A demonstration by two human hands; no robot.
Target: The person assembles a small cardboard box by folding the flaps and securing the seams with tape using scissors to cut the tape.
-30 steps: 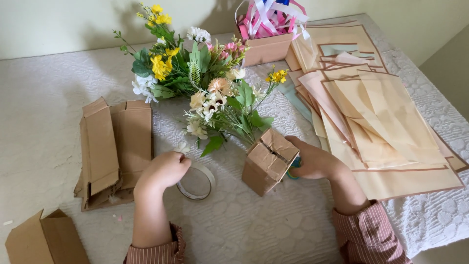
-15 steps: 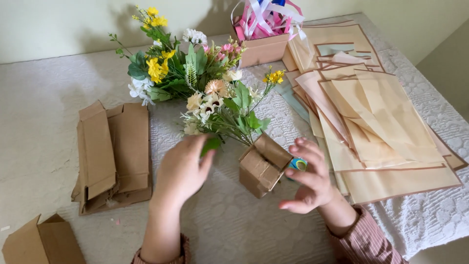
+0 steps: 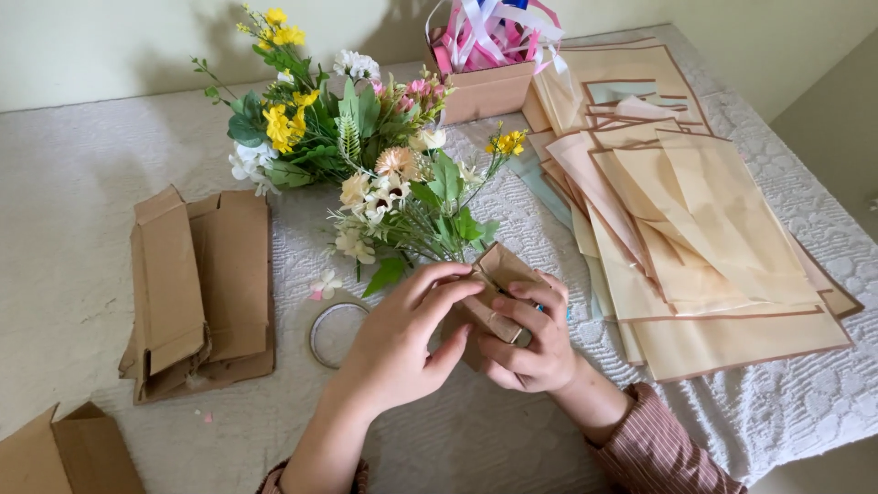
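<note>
- I am watching both hands working at a small brown paper box (image 3: 494,274) sitting on the white textured tablecloth (image 3: 82,183), just below the spray of artificial flowers (image 3: 402,206) whose stems seem to be running into it.
- My left hand (image 3: 402,352) is curling over the box from the left, fingertips pressing on its top flap; my right hand (image 3: 530,343) is cupping it from the right and below, fingers closed round its side.
- Something blue is peeking between the right fingers; it is too hidden for me to tell what it is.
- The box is looking light and thin-walled, creased card that will be denting if squeezed, so I am judging the folded edges and corners the safest places to grip, not the flat faces.
- The flowers are making it top-heavy, so supporting the base is seeming wise.
- A roll of clear tape (image 3: 337,334) is lying just left of the left hand.
- Flattened cardboard boxes (image 3: 201,284) are lying further left, a stack of peach wrapping sheets (image 3: 713,247) to the right, and a box of pink ribbons (image 3: 485,55) at the back.
</note>
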